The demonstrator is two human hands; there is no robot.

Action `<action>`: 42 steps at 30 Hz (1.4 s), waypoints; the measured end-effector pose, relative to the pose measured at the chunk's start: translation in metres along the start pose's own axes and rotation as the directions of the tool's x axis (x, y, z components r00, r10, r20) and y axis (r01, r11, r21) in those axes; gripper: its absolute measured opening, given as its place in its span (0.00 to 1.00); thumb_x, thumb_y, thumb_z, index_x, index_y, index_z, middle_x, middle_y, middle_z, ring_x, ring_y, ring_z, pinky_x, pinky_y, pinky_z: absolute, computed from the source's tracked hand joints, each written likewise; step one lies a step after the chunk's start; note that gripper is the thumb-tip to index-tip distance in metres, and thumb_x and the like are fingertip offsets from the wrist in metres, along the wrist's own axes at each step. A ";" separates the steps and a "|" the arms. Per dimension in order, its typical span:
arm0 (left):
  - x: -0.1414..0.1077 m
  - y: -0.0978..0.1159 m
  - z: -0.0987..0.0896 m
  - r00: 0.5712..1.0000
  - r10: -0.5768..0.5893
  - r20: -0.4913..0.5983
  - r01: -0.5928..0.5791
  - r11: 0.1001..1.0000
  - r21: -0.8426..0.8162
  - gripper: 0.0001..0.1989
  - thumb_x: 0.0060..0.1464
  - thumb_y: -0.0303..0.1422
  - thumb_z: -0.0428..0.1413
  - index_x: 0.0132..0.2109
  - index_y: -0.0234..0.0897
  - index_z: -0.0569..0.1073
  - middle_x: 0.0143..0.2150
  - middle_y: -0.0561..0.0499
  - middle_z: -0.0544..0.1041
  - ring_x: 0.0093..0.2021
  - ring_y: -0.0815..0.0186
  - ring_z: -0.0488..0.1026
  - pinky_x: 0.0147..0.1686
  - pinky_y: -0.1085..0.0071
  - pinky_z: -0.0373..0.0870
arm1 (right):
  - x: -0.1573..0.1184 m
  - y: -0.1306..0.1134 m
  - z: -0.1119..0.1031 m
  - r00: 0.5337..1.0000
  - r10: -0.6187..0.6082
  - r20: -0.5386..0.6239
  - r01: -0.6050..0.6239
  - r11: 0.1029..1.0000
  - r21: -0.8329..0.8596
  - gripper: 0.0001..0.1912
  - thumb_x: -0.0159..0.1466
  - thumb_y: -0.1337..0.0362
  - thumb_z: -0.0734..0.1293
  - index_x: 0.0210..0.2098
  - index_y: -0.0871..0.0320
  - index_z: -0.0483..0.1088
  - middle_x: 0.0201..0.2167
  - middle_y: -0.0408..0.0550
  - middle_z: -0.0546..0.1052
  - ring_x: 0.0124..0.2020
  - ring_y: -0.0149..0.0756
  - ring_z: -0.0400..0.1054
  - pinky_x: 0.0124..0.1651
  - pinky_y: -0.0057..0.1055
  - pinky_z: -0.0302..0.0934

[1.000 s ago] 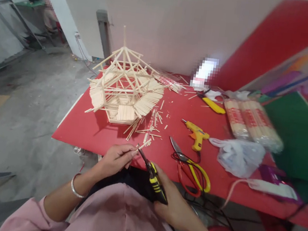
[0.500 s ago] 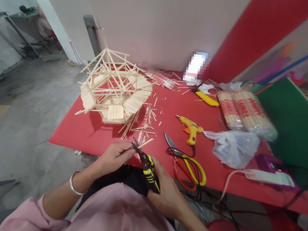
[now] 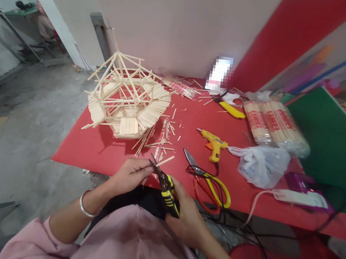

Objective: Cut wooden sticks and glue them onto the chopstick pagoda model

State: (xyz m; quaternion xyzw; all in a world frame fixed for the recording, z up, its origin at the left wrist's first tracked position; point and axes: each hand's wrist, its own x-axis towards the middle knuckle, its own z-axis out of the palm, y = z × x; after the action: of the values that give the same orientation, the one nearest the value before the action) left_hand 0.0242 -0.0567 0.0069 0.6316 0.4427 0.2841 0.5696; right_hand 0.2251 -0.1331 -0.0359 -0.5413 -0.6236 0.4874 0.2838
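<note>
My left hand (image 3: 131, 175) pinches a thin wooden stick (image 3: 166, 161) near the front edge of the red table (image 3: 77, 151). In my right hand (image 3: 187, 216) are black-and-yellow pliers (image 3: 167, 192), gripped by the handles. Their slim jaws are parted, with the stick crossing between or just beside them; I cannot tell which. Behind my left hand stands a frame model built of wooden sticks (image 3: 128, 102), with a pointed top and fanned panels. Loose cut sticks (image 3: 168, 131) lie scattered to the right of the model.
Right of my hands lie large scissors (image 3: 207, 183) with red and yellow handles, tangled in a black cable. Beyond them are a yellow glue gun (image 3: 214, 144), a plastic bag (image 3: 264, 165), packed stick bundles (image 3: 275, 124) and yellow-handled pliers (image 3: 231, 109). A green board (image 3: 332, 150) leans at right.
The stick has shifted slightly to the right between the plier jaws. Both hands keep nearly the same place and grip, while the view has moved a little.
</note>
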 end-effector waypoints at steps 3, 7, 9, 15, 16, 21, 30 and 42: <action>0.000 -0.009 -0.002 0.996 -0.081 0.031 0.085 0.983 -0.165 0.18 0.56 0.46 0.54 0.28 0.34 0.71 0.16 0.59 0.62 0.14 0.77 0.54 0.14 0.79 0.48 | 0.000 -0.003 0.000 0.998 0.039 0.053 -0.041 0.999 0.036 0.45 0.44 0.76 0.61 0.63 0.53 0.55 0.47 0.46 0.75 0.41 0.36 0.71 0.45 0.32 0.65; 0.001 -0.017 -0.005 0.981 -0.169 0.091 0.191 0.901 -0.390 0.21 0.49 0.49 0.60 0.31 0.32 0.73 0.13 0.60 0.61 0.11 0.78 0.50 0.11 0.79 0.41 | 0.001 -0.002 0.002 0.999 0.012 0.047 -0.012 1.000 -0.002 0.47 0.45 0.76 0.61 0.64 0.53 0.52 0.52 0.49 0.72 0.49 0.40 0.69 0.52 0.37 0.64; 0.001 -0.016 -0.008 0.974 -0.181 0.138 0.225 0.859 -0.459 0.20 0.48 0.47 0.62 0.32 0.31 0.74 0.12 0.61 0.59 0.10 0.78 0.49 0.10 0.79 0.40 | 0.001 -0.002 0.002 0.999 -0.032 0.013 0.033 0.997 -0.075 0.48 0.44 0.76 0.61 0.65 0.54 0.51 0.56 0.52 0.69 0.55 0.43 0.66 0.58 0.42 0.59; 0.001 -0.009 -0.011 0.920 -0.159 0.358 0.369 0.658 -0.656 0.15 0.49 0.41 0.62 0.31 0.31 0.74 0.10 0.62 0.59 0.07 0.81 0.44 0.08 0.81 0.42 | 0.001 -0.004 0.004 0.998 -0.056 0.034 0.058 0.997 -0.056 0.46 0.44 0.77 0.60 0.63 0.52 0.53 0.53 0.49 0.72 0.51 0.41 0.68 0.53 0.37 0.63; 0.001 -0.010 -0.010 0.918 -0.156 0.365 0.375 0.639 -0.671 0.15 0.50 0.41 0.62 0.31 0.31 0.74 0.10 0.62 0.59 0.07 0.81 0.43 0.08 0.81 0.42 | 0.001 -0.004 0.005 0.998 -0.040 0.040 0.041 0.998 -0.038 0.46 0.44 0.77 0.60 0.63 0.52 0.54 0.52 0.48 0.72 0.50 0.40 0.69 0.52 0.36 0.63; 0.003 -0.017 -0.010 0.921 -0.150 0.360 0.370 0.630 -0.683 0.14 0.52 0.40 0.61 0.32 0.31 0.73 0.11 0.62 0.59 0.07 0.81 0.43 0.08 0.82 0.42 | 0.003 -0.006 0.005 0.997 -0.020 0.078 0.017 0.999 0.036 0.48 0.44 0.77 0.60 0.65 0.53 0.52 0.58 0.50 0.68 0.58 0.42 0.63 0.60 0.40 0.58; 0.008 -0.022 -0.014 0.980 -0.109 0.167 0.171 0.890 -0.422 0.19 0.54 0.47 0.58 0.32 0.32 0.73 0.12 0.62 0.57 0.12 0.78 0.48 0.14 0.79 0.44 | -0.005 0.002 -0.006 0.921 0.142 0.363 -0.312 0.827 0.468 0.29 0.43 0.69 0.65 0.46 0.54 0.67 0.31 0.40 0.65 0.31 0.31 0.59 0.33 0.28 0.57; 0.054 -0.065 -0.004 0.916 0.179 -0.358 0.026 0.866 0.499 0.14 0.53 0.33 0.59 0.48 0.39 0.77 0.47 0.42 0.78 0.41 0.60 0.73 0.39 0.68 0.68 | 0.014 0.007 -0.006 0.803 0.050 0.594 -0.592 0.184 0.785 0.37 0.40 0.63 0.63 0.53 0.52 0.65 0.31 0.41 0.62 0.28 0.27 0.56 0.35 0.30 0.57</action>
State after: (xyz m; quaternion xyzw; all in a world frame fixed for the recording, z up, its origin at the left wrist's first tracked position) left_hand 0.0295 -0.0098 -0.0635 0.7032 0.5795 0.3052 0.2767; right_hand 0.2298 -0.1187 -0.0428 -0.2536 -0.1120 0.9170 0.2869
